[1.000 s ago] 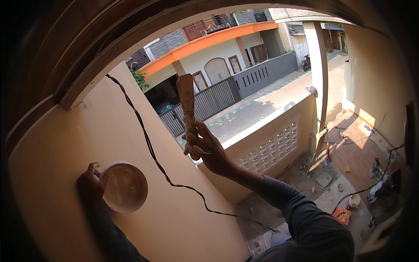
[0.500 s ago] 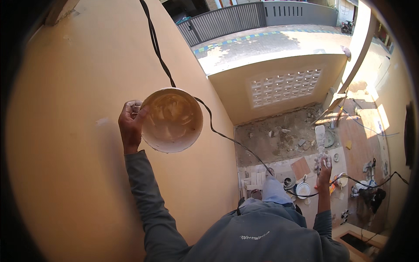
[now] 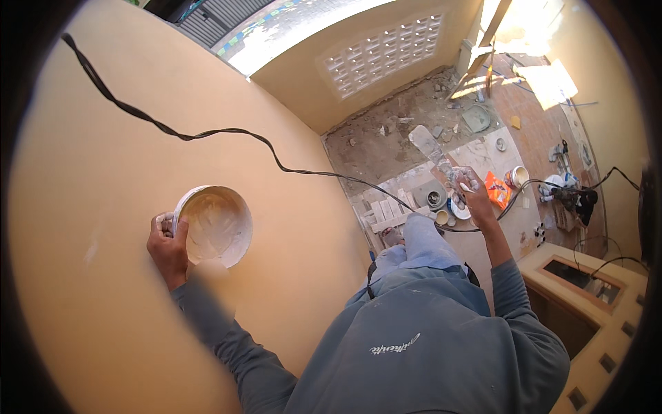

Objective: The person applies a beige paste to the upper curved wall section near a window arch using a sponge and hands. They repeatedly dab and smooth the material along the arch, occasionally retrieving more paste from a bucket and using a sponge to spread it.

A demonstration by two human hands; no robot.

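Clasped the bowl (image 3: 217, 224) at its left edge with the left grip (image 3: 169, 248). Closed the right grip (image 3: 472, 193) around a smeared scraper (image 3: 427, 143), with its blade aimed up and left, well apart from the bowl. Held the bowl before the tan wall (image 3: 138, 172); from this angle, could not tell whether touching it. Looked well advanced, judging by the wall's mostly even face, with a pale smudge (image 3: 91, 250) and the bowl's thin film apparently left. Saw beyond, a dark twisted cable (image 3: 222, 131), then an orange packet (image 3: 498, 190) beside a bucket (image 3: 517, 177).
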